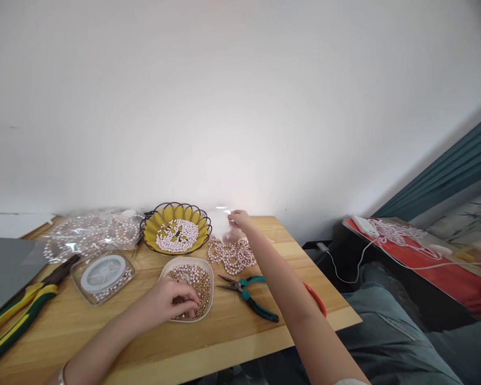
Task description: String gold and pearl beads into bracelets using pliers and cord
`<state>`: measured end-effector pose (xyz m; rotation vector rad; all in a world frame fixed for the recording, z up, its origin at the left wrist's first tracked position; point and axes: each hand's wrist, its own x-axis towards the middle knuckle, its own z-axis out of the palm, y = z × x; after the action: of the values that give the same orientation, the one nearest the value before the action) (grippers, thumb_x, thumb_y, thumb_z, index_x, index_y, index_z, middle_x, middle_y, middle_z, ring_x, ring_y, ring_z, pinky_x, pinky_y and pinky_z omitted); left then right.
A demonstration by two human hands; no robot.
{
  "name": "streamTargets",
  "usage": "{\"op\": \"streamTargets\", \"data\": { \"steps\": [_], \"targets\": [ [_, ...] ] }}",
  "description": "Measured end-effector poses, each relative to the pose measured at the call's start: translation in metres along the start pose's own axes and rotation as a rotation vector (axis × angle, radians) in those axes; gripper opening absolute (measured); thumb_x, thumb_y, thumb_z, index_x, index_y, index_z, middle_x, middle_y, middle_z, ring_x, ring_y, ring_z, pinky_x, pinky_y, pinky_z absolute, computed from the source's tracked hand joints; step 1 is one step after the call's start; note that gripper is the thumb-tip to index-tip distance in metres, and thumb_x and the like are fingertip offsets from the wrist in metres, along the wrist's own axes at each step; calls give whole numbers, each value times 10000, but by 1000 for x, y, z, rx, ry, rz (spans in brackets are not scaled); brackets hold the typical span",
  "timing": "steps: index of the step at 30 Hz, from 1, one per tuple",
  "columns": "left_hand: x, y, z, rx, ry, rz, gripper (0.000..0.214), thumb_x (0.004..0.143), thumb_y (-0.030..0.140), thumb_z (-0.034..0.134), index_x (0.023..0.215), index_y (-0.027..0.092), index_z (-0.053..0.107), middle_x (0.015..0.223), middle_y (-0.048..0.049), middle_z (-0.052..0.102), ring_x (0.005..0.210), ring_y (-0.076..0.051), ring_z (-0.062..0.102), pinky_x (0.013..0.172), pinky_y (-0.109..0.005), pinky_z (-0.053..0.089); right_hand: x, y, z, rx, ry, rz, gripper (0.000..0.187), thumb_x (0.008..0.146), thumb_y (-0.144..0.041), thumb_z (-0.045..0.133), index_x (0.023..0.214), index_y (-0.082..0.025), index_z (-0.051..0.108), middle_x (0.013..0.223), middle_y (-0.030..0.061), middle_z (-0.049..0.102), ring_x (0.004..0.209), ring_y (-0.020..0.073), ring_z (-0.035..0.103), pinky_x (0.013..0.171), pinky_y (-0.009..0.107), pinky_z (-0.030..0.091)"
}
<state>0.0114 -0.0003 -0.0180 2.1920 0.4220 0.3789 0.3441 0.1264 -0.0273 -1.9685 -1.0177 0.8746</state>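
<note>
Beads (202, 286) fronting the wicker basket (153, 229) are likely demanding delicacy: the left hand (172, 299) is resting curled there, hold unclear; basket-right, the right hand (239, 218) is pinching clear plastic (219, 223).

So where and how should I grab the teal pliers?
Probably the near handle, coming from the table's front edge: the pliers lie flat with handles spread, nose pointing left, and the right forearm hides part of the far handle.

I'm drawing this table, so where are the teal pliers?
In the head view, the teal pliers lie on the tabletop between the bead bowl on their left and the right forearm, nearer the person than the pink bead strands.
</note>
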Motion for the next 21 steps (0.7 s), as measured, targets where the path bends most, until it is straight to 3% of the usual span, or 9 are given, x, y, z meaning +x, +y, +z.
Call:
{"op": "streamTargets", "data": {
  "steps": [5,8,12,17,21],
  "targets": [
    [1,2,0,-5,7,2,263,984,321,600,883,154,777,786,-63,829,700,-169,758,716,-219,546,-7,4,-28,-174,108,-86,340,992,-330,660,1286,-163,621,1273,103,657,1057,242,687,881,444,600],
    [2,3,-1,-6,7,1,255,980,309,605,880,151,778,787,-65,828,703,-170,763,720,-218,551,-15,-2,-30,-311,167,-199,355,990,-324,661,1308,-174,611,1323,107,634,1110,258,669,918,469,587],
    [1,2,0,-1,11,-4,246,979,300,609,885,149,780,776,-65,827,714,-174,766,737,-223,552,-33,-11,-2,-495,120,-331,371,987,-343,664,1314,-177,610,1341,110,627,1143,269,656,952,491,568],
    [0,0,1,-7,8,-14,253,985,313,604,896,153,779,775,-65,829,715,-171,768,733,-216,554,-49,-18,40,-681,92,-322,400,990,-374,653,1333,-177,595,1344,115,621,1148,276,651,957,501,559],
    [-1,0,1,-5,6,-17,252,986,311,603,895,157,781,787,-66,829,712,-170,765,727,-214,551,-48,-27,45,-762,90,-296,389,993,-357,651,1335,-181,594,1343,113,621,1136,270,656,943,490,569]
  ]
}}
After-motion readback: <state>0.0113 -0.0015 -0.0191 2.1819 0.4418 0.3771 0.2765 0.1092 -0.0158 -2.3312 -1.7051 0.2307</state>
